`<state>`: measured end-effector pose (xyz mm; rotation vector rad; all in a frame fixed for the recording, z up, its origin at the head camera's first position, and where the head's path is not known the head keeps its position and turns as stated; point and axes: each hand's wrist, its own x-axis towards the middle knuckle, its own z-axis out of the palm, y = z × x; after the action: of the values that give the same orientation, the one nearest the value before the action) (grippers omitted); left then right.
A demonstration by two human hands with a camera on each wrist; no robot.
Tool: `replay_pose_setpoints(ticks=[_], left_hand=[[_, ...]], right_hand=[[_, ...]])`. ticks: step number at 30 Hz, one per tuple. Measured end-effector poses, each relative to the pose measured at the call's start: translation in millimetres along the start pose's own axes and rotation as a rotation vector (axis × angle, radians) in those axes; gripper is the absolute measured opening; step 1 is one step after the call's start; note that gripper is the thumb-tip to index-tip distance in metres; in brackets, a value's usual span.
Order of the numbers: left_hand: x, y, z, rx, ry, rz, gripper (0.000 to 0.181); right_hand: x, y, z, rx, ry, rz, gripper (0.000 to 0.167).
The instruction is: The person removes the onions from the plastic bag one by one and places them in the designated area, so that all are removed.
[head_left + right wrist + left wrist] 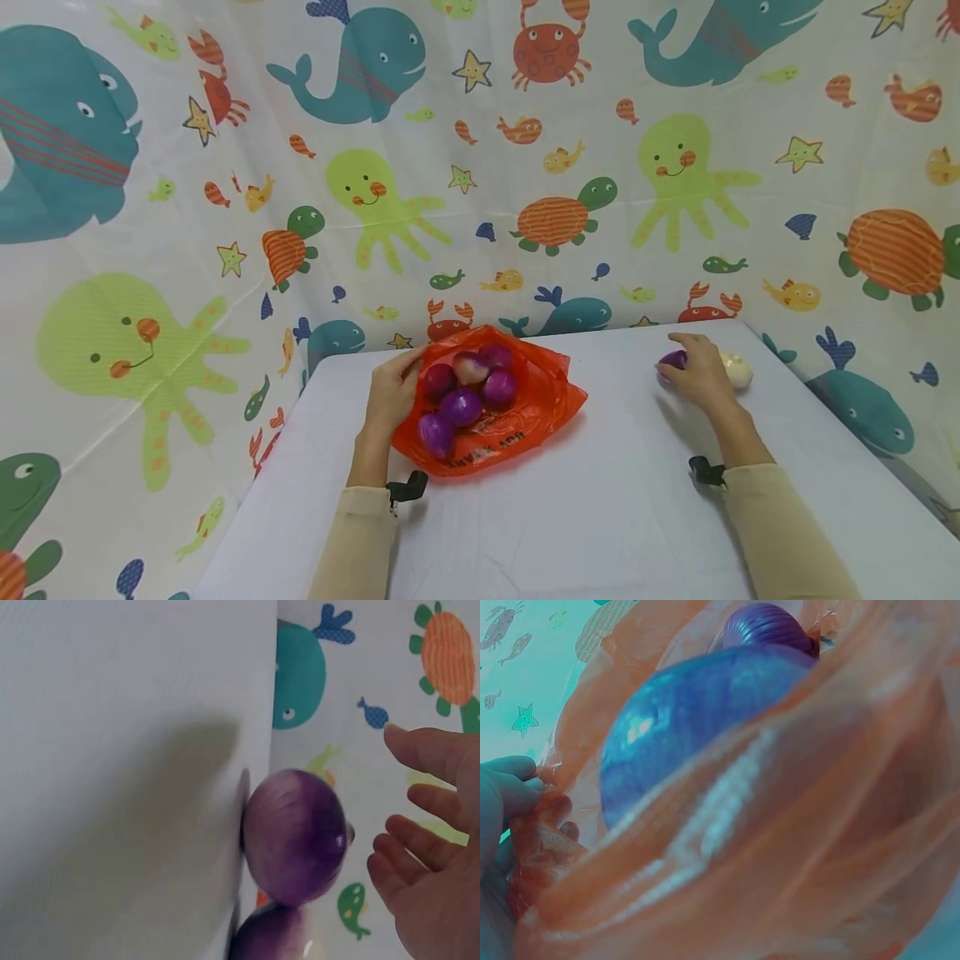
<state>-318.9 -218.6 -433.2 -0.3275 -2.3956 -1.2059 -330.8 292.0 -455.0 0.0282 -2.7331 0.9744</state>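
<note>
My left hand (392, 390) grips the left edge of a thin red-orange plastic bag (543, 408), its film caught between thumb and fingers (510, 787). Several red onions (461, 407) lie inside the open bag, one of them partly pale; a big one (682, 727) bulges close to the left wrist camera. At the table's right side, my right hand (701, 371) hovers beside a red onion (294, 836). A gap shows between that onion and the spread fingers in the right wrist view. Next to it sits a pale onion (737, 371), partly behind the hand.
A white-covered table (570, 525) bears everything, with its back edge close to a curtain (480, 208) printed with sea animals. Dark wrist cameras (407, 487) are strapped over the beige sleeves (787, 533).
</note>
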Motion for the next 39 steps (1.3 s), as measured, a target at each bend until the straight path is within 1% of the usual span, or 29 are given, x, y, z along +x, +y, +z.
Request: replay_pose_setpoints(ticks=[6, 10, 15, 17, 25, 31, 36, 39], left_hand=[[0.6, 0.0, -1.2, 0.010, 0.007, 0.008, 0.036], [0.4, 0.5, -1.7, 0.017, 0.007, 0.014, 0.037], [1.2, -0.2, -0.1, -0.002, 0.011, 0.034, 0.036], [1.4, -0.2, 0.9, -0.006, 0.013, 0.044, 0.036], [0.7, -2.3, 2.0, 0.010, 0.013, 0.033, 0.037], [2.0, -2.0, 1.1, 0.008, 0.005, 0.039, 0.038], [1.2, -0.1, 1.0, 0.016, 0.009, 0.032, 0.037], [0.9, 0.6, 1.6, 0.016, 0.010, 0.032, 0.037]], right_hand=[[-0.4, -17, 11, 0.010, 0.062, -0.121, 0.064], [-1.8, -32, 19, 0.028, 0.097, -0.186, 0.062], [-1.7, -51, 25, 0.076, 0.142, -0.267, 0.054], [-2.7, -59, 28, 0.090, 0.149, -0.279, 0.053], [-7.8, -90, 48, 0.125, 0.104, -0.323, 0.060], [-7.3, -107, 62, 0.132, 0.082, -0.374, 0.060], [-10.7, -118, 70, 0.145, 0.038, -0.369, 0.061], [-12.9, -125, 74, 0.157, 0.029, -0.376, 0.061]])
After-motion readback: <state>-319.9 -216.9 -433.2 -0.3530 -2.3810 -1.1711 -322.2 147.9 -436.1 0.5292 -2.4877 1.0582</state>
